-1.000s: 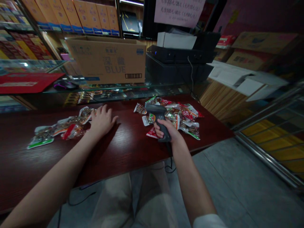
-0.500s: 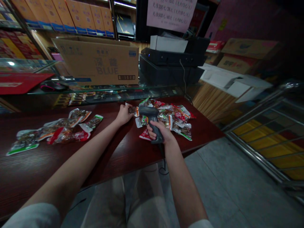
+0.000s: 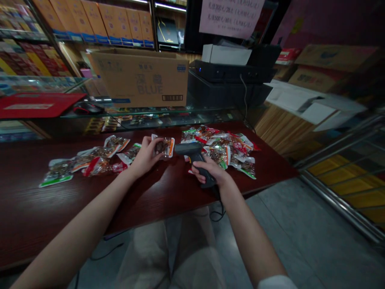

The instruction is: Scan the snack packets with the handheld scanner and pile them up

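Note:
My left hand (image 3: 146, 155) grips a small clear snack packet (image 3: 164, 147) with an orange-and-white edge and dark brown contents, held just above the table. My right hand (image 3: 210, 170) is wrapped round the handle of a black barcode scanner (image 3: 190, 149), whose head points left at the packet, close to it. Beyond the scanner lies a pile of similar packets (image 3: 218, 152) with green, red and orange edges, partly hidden by the scanner and my right hand. More packets (image 3: 99, 156) lie in a loose group left of my left hand.
Everything lies on a dark red wooden table (image 3: 144, 204). Behind it stand a glass display counter, an open cardboard box (image 3: 147, 80), a mouse (image 3: 87, 107) and a black machine (image 3: 228, 86). A metal rack (image 3: 339, 196) stands at the right. The scanner's cable (image 3: 221, 210) hangs over the front edge.
My left hand has drawn the packet up and nearer, so more of its face shows before the scanner. The scanner stays in my right hand. The whole view has shifted, with things appearing farther right.

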The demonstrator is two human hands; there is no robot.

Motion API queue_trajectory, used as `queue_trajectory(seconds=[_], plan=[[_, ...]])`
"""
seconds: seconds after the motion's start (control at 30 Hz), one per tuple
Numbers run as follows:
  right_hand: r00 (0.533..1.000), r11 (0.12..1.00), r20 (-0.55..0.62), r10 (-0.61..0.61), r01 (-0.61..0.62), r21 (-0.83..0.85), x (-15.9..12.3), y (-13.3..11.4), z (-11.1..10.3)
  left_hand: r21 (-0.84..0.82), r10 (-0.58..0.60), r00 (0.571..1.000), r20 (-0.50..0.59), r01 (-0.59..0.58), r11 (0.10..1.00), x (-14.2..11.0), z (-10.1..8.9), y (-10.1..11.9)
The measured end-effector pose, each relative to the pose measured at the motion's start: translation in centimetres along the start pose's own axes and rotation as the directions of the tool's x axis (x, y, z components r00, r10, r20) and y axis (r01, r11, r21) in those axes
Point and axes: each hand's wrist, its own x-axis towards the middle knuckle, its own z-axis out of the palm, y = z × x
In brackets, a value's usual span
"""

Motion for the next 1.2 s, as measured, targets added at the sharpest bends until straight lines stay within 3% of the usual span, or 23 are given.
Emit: queue_trajectory(seconds=[0.23,0.5,0.73,0.83,0.9,1.0,1.03,1.1,1.2], plan=[[0.998,0.999,-0.062,0.020,-0.022,-0.041,0.0,0.2,0.2,-0.021,0.046,0.998,0.047,-0.045,0.999,-0.3,-0.3,-0.2],[0.997,0.996,-0.073,0.037,-0.042,-0.077,0.0,0.2,0.3,-0.020,-0.058,0.993,0.107,0.061,0.998,-0.6,0.1,-0.7],[0.996,0.999,-0.085,0.009,-0.013,-0.048,-0.1,0.3,0.2,0.043,-0.010,0.992,0.129,0.005,0.999,-0.4,-0.8,-0.1],[0.995,0.999,-0.083,-0.053,0.053,-0.002,-0.3,0.0,0.0,0.289,-0.158,0.982,0.104,0.122,0.949,-0.2,-2.7,-0.5],[0.989,0.992,-0.089,-0.114,0.119,0.049,-0.5,-0.3,-0.3,0.456,-0.302,0.952,0.047,0.248,0.854,-0.4,-4.3,-1.1],[0.971,0.969,-0.125,-0.203,0.217,0.119,-0.7,-0.8,-0.9,0.561,-0.447,0.891,-0.072,0.407,0.721,-0.9,-5.8,-2.2],[0.963,0.961,-0.150,-0.224,0.244,0.132,-0.8,-0.9,-1.1,0.552,-0.434,0.894,-0.115,0.421,0.720,-1.0,-6.0,-2.5],[0.944,0.945,-0.209,-0.256,0.290,0.153,-0.8,-1.3,-1.3,0.524,-0.340,0.929,-0.144,0.363,0.770,-1.2,-5.7,-2.8],[0.918,0.927,-0.278,-0.282,0.335,0.170,-0.7,-1.6,-1.2,0.525,-0.247,0.968,0.039,0.190,0.830,-1.0,-4.5,-2.7]])
